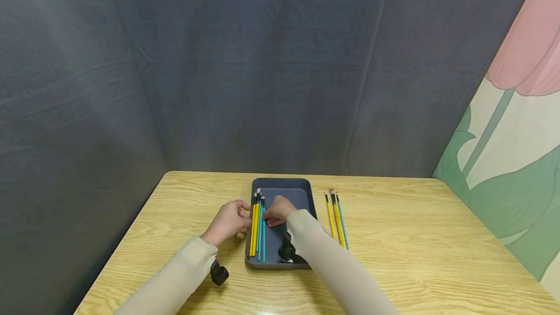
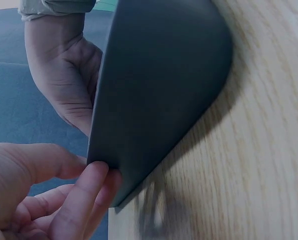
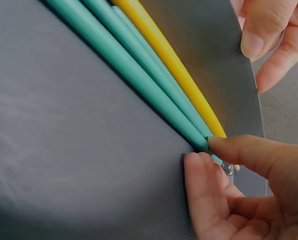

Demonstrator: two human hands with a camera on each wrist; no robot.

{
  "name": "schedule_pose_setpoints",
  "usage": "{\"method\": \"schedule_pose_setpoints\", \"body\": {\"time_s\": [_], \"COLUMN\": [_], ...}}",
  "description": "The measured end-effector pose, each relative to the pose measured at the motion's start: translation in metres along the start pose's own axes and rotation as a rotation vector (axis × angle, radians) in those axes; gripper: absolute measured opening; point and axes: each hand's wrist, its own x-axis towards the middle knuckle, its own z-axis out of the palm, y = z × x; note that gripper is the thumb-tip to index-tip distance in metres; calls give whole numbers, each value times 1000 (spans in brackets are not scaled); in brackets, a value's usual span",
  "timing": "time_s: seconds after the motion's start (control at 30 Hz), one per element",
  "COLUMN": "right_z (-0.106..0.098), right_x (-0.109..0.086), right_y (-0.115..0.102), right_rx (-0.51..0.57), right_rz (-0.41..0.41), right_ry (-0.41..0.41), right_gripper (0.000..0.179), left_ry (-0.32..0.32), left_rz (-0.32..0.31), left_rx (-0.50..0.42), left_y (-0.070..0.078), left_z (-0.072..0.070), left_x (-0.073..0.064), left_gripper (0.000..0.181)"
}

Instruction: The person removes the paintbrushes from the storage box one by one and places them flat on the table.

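Note:
A dark grey tray (image 1: 280,183) holds several paintbrushes along its left side, bristles at the far end. Yellow paintbrushes (image 1: 254,230) lie by the left wall and teal ones beside them. My left hand (image 1: 228,222) pinches the tray's left rim; in the left wrist view its thumb is at the rim and its fingertips (image 2: 96,172) touch the outer wall. Inside the tray, my right hand (image 1: 280,209) pinches the rightmost teal paintbrush (image 3: 129,80) near its ferrule, between thumb and fingers. The bristles are mostly hidden by that hand in the right wrist view.
Right of the tray, two yellow paintbrushes (image 1: 336,213) and a teal paintbrush (image 1: 342,222) lie on the wooden table (image 1: 415,237), partly behind the right sleeve. A dark curtain (image 1: 262,86) stands behind the table, and a tulip-patterned cloth (image 1: 516,159) hangs at the right.

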Motion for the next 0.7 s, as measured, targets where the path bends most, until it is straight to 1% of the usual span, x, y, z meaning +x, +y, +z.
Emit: {"method": "schedule_pose_setpoints", "body": {"time_s": [0.27, 0.43, 0.7], "right_z": [1, 1, 0], "right_x": [-4, -3, -2], "right_y": [-4, -5, -6], "right_rx": [-26, -35, -26], "right_rz": [6, 14, 38], "right_ry": [14, 16, 9], "right_gripper": [9, 11, 17], "left_ry": [-2, -2, 2], "left_rz": [4, 9, 8], "left_rx": [-2, -7, 15], "left_y": [-1, -1, 0], "left_z": [0, 0, -1], "left_x": [0, 0, -1], "left_gripper": [35, 35, 34]}}
